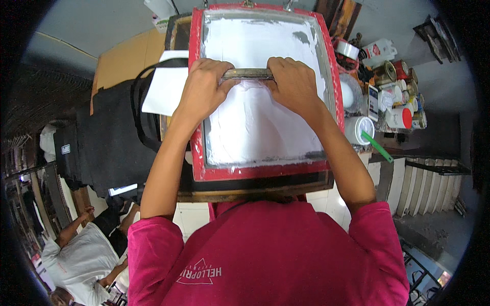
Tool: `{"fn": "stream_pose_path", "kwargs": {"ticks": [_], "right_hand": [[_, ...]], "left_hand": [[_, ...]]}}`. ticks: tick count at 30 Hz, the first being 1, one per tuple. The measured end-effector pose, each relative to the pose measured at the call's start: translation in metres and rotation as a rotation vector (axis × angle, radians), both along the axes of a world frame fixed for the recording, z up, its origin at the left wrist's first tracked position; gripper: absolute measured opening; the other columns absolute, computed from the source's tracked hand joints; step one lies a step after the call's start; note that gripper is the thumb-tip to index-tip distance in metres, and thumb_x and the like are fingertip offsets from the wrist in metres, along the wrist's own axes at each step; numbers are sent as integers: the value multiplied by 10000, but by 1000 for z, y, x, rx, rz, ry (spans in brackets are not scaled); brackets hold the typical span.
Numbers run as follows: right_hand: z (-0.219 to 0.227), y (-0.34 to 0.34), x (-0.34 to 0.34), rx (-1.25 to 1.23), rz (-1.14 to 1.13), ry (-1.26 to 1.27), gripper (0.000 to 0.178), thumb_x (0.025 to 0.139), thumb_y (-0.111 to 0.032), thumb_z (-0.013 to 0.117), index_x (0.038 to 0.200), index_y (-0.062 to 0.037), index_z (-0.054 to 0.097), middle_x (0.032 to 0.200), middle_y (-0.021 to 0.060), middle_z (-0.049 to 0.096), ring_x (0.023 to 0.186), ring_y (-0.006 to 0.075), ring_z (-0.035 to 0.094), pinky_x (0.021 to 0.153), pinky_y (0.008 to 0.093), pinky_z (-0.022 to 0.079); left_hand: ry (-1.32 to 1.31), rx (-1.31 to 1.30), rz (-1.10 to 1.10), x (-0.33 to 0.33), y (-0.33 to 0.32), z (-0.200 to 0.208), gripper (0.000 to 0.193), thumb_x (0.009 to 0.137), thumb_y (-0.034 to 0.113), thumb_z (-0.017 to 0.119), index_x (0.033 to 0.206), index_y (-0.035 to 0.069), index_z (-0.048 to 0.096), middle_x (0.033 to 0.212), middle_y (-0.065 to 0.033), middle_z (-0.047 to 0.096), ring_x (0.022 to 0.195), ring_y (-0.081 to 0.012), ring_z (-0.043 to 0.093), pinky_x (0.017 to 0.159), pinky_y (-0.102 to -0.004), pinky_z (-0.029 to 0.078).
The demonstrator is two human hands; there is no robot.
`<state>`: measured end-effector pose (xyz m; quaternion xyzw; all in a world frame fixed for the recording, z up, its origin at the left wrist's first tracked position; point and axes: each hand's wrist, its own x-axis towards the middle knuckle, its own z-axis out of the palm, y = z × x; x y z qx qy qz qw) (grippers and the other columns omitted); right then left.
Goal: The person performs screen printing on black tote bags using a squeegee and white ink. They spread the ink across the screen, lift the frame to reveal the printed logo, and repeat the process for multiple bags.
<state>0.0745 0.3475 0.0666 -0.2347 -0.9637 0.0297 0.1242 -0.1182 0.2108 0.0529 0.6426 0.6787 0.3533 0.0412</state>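
Wore a magenta short-sleeved shirt [291, 250] with a pale triangular emblem on the chest. Stretched both bare forearms forward over a screen frame [260, 172], painted red, scuffed, and laid on a dark, wood-edged board [255, 196]. Held a grey-brown squeegee bar [247, 74] crosswise over the far half of the frame's white-coated mesh [265, 140]. Closed the left hand [208, 85] around the bar's left end, with fingers folded over the far side and thumb on the near side. Closed the right hand [294, 84] around the right end in much the same way, apart from the left, with the bar's middle bare in between. Could not tell from above about contact between the bar's lower edge and the mesh.

Had, just beside the frame on the right, a white tub [359, 127] with a green stick [378, 148] leaning out, then a phone [373, 103] and a cluster of cans and pots [397, 118]. Had, on the left, a white sheet [166, 91], black fabric [109, 132] and, farther off, brown cardboard [122, 61]. Saw another person [84, 257] in a pale shirt at lower left, beyond the fabric.
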Motion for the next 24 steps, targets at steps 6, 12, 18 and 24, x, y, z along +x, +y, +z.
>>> {"fn": "stream_pose_path", "kwargs": {"ticks": [6, 12, 18, 24], "right_hand": [[-2, -51, 38, 11, 59, 91, 231, 755, -131, 745, 910, -71, 585, 833, 91, 621, 783, 288, 631, 680, 416, 502], [-7, -91, 68, -36, 78, 70, 228, 745, -135, 710, 923, -73, 581, 845, 76, 602, 800, 269, 613, 690, 402, 488], [-6, -125, 91, -63, 90, 25, 254, 732, -131, 693, 954, -53, 596, 910, 94, 632, 864, 267, 632, 750, 388, 516], [-9, -145, 101, -31, 85, 42, 239, 762, -112, 658, 987, -43, 618, 927, 98, 643, 886, 254, 641, 783, 383, 524]], "left_hand": [[7, -54, 2, 41, -55, 8, 264, 835, 135, 767, 1026, -40, 714, 1007, -205, 714, 1005, -382, 649, 986, -454, 453], [-28, -111, -11, 71, -98, 11, 301, 823, 119, 769, 1080, -18, 694, 1078, -205, 705, 1066, -395, 639, 1018, -475, 442], [-18, -123, -8, 96, -134, 11, 359, 765, 38, 748, 1115, -9, 680, 1116, -182, 698, 1107, -361, 636, 1055, -480, 430], [1, -129, 28, 110, -153, 10, 359, 749, 36, 770, 1091, -28, 683, 1094, -161, 702, 1135, -325, 641, 1088, -474, 427]]}}
